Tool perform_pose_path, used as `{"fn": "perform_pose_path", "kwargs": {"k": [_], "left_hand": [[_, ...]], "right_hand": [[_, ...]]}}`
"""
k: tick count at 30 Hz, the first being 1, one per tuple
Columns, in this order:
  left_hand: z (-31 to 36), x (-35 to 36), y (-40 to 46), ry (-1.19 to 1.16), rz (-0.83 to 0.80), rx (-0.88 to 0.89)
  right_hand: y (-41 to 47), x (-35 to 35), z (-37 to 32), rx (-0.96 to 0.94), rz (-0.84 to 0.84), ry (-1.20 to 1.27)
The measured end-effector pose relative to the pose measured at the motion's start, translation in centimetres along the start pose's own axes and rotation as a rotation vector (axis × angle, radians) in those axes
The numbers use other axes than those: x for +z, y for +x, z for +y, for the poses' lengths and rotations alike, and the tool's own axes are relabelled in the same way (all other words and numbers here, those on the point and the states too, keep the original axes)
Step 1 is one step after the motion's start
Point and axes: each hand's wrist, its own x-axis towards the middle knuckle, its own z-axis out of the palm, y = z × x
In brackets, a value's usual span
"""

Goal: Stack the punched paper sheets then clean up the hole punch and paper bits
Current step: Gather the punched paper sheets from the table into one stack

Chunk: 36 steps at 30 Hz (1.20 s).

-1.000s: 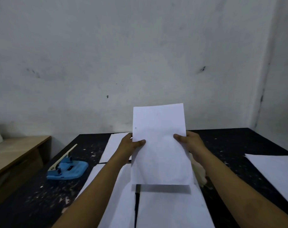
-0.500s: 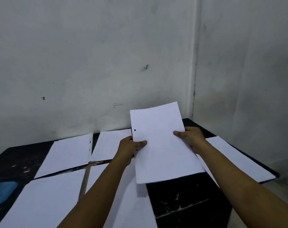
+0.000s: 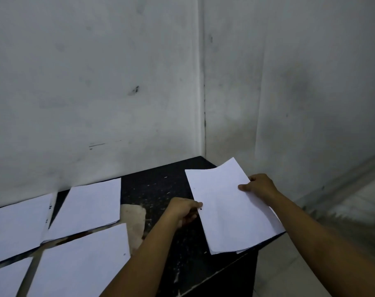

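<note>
So the white sheet (image 3: 227,206) with a punched hole on its left edge sits over the right-hand corner of the black table (image 3: 158,189), on top of another sheet there whose edges peek out underneath. Left hand (image 3: 182,213) has its fingers curled, pinching the sheet's left edge right by the hole. Right hand (image 3: 260,187) grips the right edge, thumb on top, fingers tucked under. Left of that sheet, across a bare strip of table, four more paper sheets (image 3: 86,209) lie flat in rows, and a worn pale patch (image 3: 135,219) shows between them and the held sheet
</note>
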Motion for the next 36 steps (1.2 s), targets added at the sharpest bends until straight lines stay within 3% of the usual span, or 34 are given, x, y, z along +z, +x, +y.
{"fn": "perform_pose_path", "kwargs": {"k": [7, 12, 17, 21, 28, 36], "left_hand": [[-0.7, 3.3, 2.9, 0.045, 0.015, -0.041], [-1.2, 3.9, 3.7, 0.202, 0.071, -0.019], [-1.3, 4.1, 2.1, 0.544, 0.09, 0.175], [-1.9, 4.6, 0.6, 0.672, 0.005, 0.254], [-2.5, 5.9, -0.4, 0.605, 0.043, 0.273], [-1.5, 4.8, 0.0, 0.608, 0.132, 0.24]], "right_hand": [[3.8, -0.8, 3.7, 0.037, 0.014, -0.163], [4.5, 0.4, 5.3, -0.019, 0.004, -0.231], [4.4, 0.3, 5.9, 0.0, 0.103, -0.351], [3.8, 0.0, 6.4, 0.124, 0.016, -0.576], [3.1, 2.3, 5.7, 0.106, 0.113, -0.634], [3.9, 3.6, 3.6, 0.083, 0.033, -0.548]]}}
